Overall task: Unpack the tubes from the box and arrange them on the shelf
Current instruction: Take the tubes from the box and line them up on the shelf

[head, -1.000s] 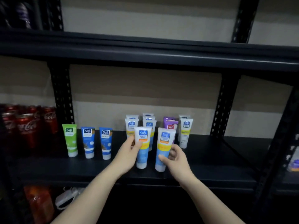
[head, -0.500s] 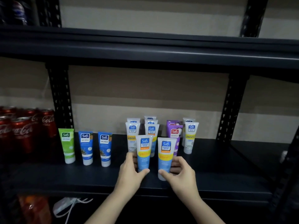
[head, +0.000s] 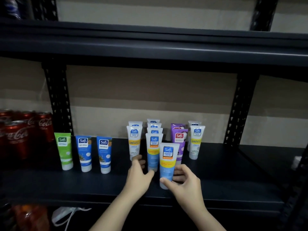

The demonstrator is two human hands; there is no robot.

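Observation:
Several Safi tubes stand cap-down on the dark shelf [head: 233, 184]. My left hand [head: 139, 174] holds the lower end of a white-and-blue tube [head: 153, 152] at the front of a row of like tubes. My right hand [head: 182, 182] grips the bottom of another white, yellow and blue tube [head: 168, 162] just right of it and nearer to me. Behind stand a white tube [head: 134, 140], purple tubes [head: 179, 142] and a white tube [head: 196, 142]. To the left stand a green tube [head: 64, 150] and two blue tubes [head: 84, 152] [head: 104, 154]. No box is in view.
Red cola cans [head: 18, 135] fill the shelf's left end. Black perforated uprights [head: 58, 100] [head: 240, 110] stand at the back. Another shelf board [head: 150, 45] runs overhead. A white object [head: 66, 215] and an orange packet [head: 28, 215] lie on the level below.
My left hand has pushed its tube back into the row. The right hand's tube now stands nearer to me than the left one. The view has shifted slightly.

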